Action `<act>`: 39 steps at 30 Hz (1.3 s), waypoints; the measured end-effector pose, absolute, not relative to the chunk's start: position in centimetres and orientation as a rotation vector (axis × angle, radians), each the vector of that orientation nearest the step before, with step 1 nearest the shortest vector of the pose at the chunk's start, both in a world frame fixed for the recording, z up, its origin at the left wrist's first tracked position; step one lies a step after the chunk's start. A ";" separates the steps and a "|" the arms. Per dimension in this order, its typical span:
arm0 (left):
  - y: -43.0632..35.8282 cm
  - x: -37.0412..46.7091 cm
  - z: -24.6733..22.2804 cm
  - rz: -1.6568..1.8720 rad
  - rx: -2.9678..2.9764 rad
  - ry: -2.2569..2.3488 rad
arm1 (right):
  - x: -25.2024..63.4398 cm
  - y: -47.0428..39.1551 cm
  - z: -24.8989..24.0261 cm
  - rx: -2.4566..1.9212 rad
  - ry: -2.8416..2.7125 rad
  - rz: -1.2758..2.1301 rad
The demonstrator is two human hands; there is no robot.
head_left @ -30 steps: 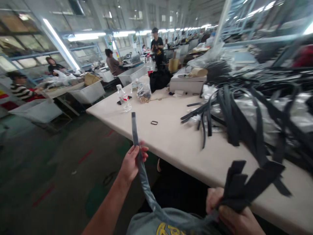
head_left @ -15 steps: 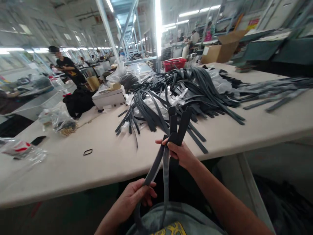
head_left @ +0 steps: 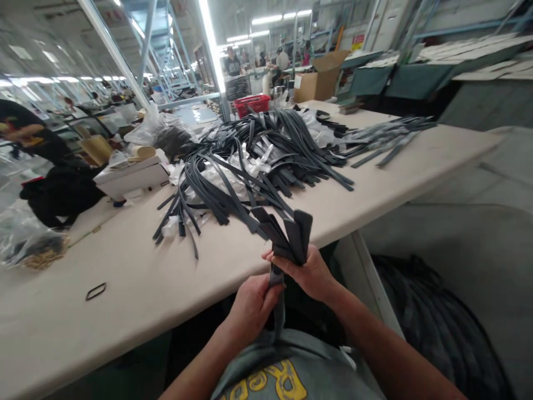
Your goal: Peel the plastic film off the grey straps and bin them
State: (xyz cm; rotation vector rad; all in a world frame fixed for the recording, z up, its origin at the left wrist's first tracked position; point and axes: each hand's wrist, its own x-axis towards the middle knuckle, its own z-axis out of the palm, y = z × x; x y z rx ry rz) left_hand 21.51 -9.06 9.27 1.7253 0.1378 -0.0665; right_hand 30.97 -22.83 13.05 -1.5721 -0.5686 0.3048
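My right hand (head_left: 310,273) is closed round a bunch of dark grey straps (head_left: 291,236), whose flat ends fan out above the fingers. Just below and to its left, my left hand (head_left: 257,303) pinches one of these straps, close under the right hand. A strap length hangs down from the hands in front of my shirt. Both hands are at the near edge of the table (head_left: 175,294). Beyond them lies a large heap of similar dark straps (head_left: 250,166), mixed with crumpled white plastic.
A black rectangular ring (head_left: 95,291) lies on the table at left. Farther back are a white box (head_left: 132,176), a plastic bag (head_left: 31,239), a red basket (head_left: 252,104) and a cardboard box (head_left: 320,80). Another person (head_left: 29,133) stands at far left. Dark material (head_left: 441,328) is piled below right.
My left hand has moved up along the strap to just beneath my right hand. The strap ends have shifted in the right hand. My view has turned to the right.
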 end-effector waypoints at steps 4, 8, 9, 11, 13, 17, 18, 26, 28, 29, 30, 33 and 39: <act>-11.5 21.3 6.8 -0.192 2.050 -0.200 | 31.3 -26.9 12.7 -1.705 -0.332 0.101; -12.2 21.5 5.4 -0.321 2.080 -0.360 | 31.6 -32.8 13.8 -1.797 -0.183 -0.131; -11.9 21.5 5.2 -0.310 2.070 -0.337 | 31.6 -34.5 14.4 -1.823 -0.148 -0.239; -11.0 21.4 4.8 -0.263 2.065 -0.227 | 31.7 -38.3 16.0 -1.910 -0.107 -0.495; -9.8 21.1 4.1 -0.240 2.087 -0.118 | 31.9 -41.7 17.4 -2.064 -0.098 -0.712; -7.9 20.2 2.5 -0.237 2.196 -0.066 | 33.6 -46.3 16.9 -2.311 -0.210 -0.637; -7.6 19.9 2.2 -0.231 2.220 -0.070 | 34.1 -46.9 16.2 -2.329 -0.230 -0.549; -5.1 18.8 -1.5 -0.240 2.306 -0.023 | 34.1 -51.4 15.8 -2.367 -0.013 -0.195; -4.5 18.7 -2.5 -0.289 2.302 0.023 | 32.3 -52.9 17.8 -2.346 0.107 -0.073; -4.3 18.7 -2.8 -0.318 2.295 0.044 | 31.5 -53.5 18.7 -2.280 0.134 -0.087; -4.3 18.7 -3.0 -0.347 2.285 0.063 | 30.7 -53.8 19.2 -2.168 0.139 -0.176; -4.5 18.7 -3.1 -0.416 2.234 0.077 | 29.7 -53.4 18.7 -1.677 0.190 -0.628; -4.6 18.3 -4.0 -0.414 2.189 0.099 | 31.0 -51.7 11.4 -1.489 0.428 -1.023</act>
